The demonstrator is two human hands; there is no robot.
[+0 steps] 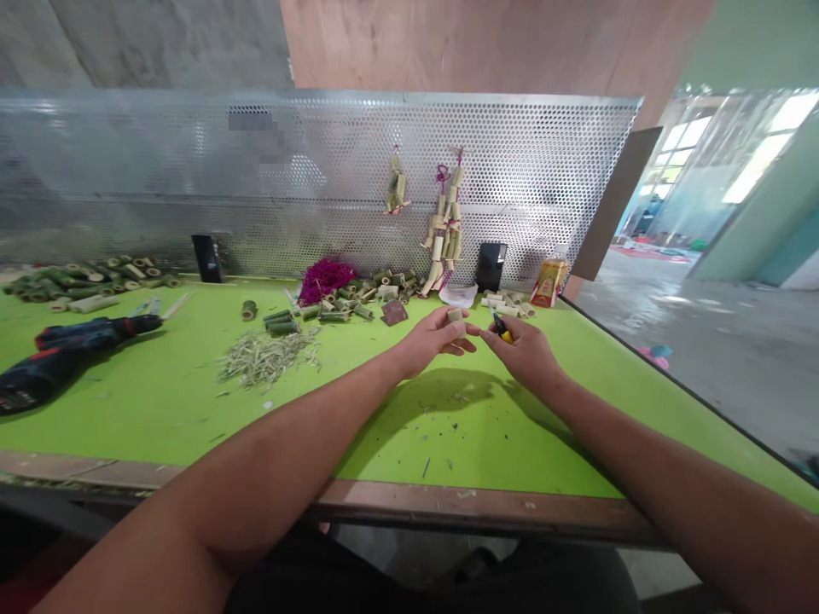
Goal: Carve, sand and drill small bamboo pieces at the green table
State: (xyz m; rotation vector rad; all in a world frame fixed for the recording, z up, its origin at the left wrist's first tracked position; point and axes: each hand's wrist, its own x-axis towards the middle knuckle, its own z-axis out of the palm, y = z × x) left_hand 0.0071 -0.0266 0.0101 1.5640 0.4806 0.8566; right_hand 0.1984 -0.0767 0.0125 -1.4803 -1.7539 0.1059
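Between the thumb and fingers of my left hand (430, 343) is a short pale piece of bamboo (455, 315). My right hand (528, 350) is closed around a small knife with a yellow and black handle (503, 331), its tip pointing up and away. The two hands are close together above the green tabletop (543, 452), and a right fingertip nearly meets the left fingers; I cannot tell whether they touch. Below them, small dark shavings lie scattered. Just left of my left hand lies a brownish square of sandpaper or cloth (395, 313).
A cordless drill (57, 358) lies at the left, near a heap of green bamboo pieces (95, 280). Bamboo shavings (269, 356), purple string (325, 280) and more cut bamboo (345, 303) spread across the middle. Strung bamboo figures (441, 226) hang on the perforated metal panel (320, 170).
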